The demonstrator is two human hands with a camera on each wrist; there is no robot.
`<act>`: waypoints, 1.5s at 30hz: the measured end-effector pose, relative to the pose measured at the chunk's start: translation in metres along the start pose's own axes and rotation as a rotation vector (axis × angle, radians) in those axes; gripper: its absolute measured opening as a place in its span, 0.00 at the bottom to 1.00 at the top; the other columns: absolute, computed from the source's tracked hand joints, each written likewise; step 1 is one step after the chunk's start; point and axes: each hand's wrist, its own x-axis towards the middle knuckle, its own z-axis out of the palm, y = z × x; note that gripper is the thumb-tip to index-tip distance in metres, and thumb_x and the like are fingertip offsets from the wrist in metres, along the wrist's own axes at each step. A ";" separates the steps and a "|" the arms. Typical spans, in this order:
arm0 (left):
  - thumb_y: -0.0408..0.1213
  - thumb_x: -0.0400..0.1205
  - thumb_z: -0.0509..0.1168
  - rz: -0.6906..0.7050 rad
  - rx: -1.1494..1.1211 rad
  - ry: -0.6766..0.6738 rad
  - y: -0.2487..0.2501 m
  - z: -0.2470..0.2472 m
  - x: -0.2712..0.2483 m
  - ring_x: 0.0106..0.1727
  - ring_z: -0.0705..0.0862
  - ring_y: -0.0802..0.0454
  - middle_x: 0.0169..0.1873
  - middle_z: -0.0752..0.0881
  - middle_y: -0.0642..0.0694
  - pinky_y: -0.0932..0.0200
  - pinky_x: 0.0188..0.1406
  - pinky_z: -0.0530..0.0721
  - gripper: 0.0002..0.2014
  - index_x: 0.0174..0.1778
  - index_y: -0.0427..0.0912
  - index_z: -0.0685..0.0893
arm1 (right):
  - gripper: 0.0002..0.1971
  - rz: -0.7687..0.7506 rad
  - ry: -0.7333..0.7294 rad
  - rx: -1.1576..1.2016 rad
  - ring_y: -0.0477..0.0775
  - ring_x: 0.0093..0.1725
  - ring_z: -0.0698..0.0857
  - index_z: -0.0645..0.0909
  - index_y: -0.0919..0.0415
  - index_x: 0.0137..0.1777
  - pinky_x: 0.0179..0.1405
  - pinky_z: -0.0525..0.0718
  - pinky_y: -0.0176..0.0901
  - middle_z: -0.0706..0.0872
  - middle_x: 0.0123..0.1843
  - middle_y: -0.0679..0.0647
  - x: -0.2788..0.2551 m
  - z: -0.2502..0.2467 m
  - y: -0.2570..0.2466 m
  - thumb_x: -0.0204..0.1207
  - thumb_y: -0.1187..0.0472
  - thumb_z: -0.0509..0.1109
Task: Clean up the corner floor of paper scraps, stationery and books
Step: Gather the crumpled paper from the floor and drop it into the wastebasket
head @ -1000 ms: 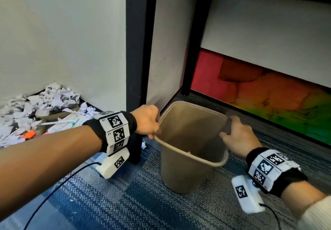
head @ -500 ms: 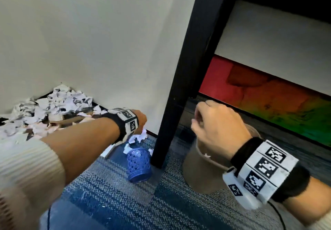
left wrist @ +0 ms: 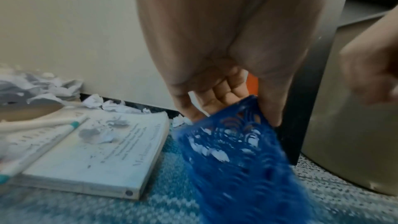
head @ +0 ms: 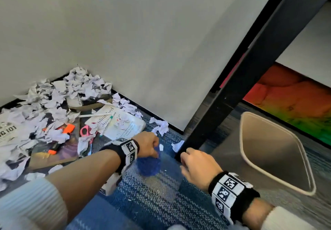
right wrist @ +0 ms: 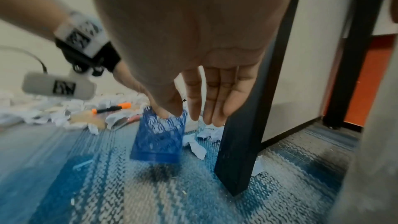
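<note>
My left hand point(head: 153, 153) pinches the rim of a blue openwork pen cup point(head: 147, 166), fingers inside and thumb outside point(left wrist: 234, 108). The cup point(right wrist: 158, 139) hangs tilted just above the carpet, with white scraps showing inside it point(left wrist: 215, 154). My right hand point(head: 186, 159) hangs beside it with straight fingers point(right wrist: 215, 101) and holds nothing. Crumpled paper scraps point(head: 53, 95) fill the corner, over books point(head: 123, 127), pens point(head: 107, 125), an orange highlighter point(head: 69, 128) and pink scissors point(head: 86, 131).
A black table leg point(head: 223, 95) stands on the carpet just right of my right hand. A beige waste bin point(head: 268, 149) stands open to the right of the leg. White walls close the corner. Blue patterned carpet point(head: 157, 203) lies in front of me.
Both hands held the bin's rim a second ago. They have let go; the left hand moved left and took the blue cup, and the right hand now hangs by the table leg.
</note>
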 end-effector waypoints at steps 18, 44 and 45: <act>0.52 0.80 0.67 -0.322 0.288 0.042 -0.047 0.006 -0.044 0.52 0.87 0.41 0.51 0.86 0.41 0.52 0.42 0.82 0.19 0.53 0.38 0.85 | 0.22 0.304 -0.176 -0.207 0.67 0.71 0.73 0.68 0.63 0.72 0.69 0.72 0.59 0.73 0.73 0.66 0.158 0.074 -0.034 0.81 0.54 0.61; 0.31 0.85 0.61 -0.155 0.265 -0.217 -0.022 0.039 0.076 0.66 0.81 0.39 0.63 0.83 0.36 0.51 0.59 0.80 0.13 0.65 0.34 0.81 | 0.19 0.267 -0.062 0.003 0.61 0.60 0.85 0.64 0.69 0.72 0.56 0.86 0.56 0.68 0.70 0.65 0.177 0.076 -0.020 0.81 0.70 0.57; 0.31 0.85 0.61 -0.175 0.276 -0.198 -0.022 0.035 0.075 0.66 0.81 0.40 0.63 0.83 0.37 0.52 0.60 0.80 0.13 0.65 0.34 0.81 | 0.20 0.255 -0.059 0.002 0.60 0.59 0.86 0.65 0.70 0.73 0.56 0.86 0.54 0.68 0.71 0.65 0.177 0.074 -0.022 0.81 0.71 0.57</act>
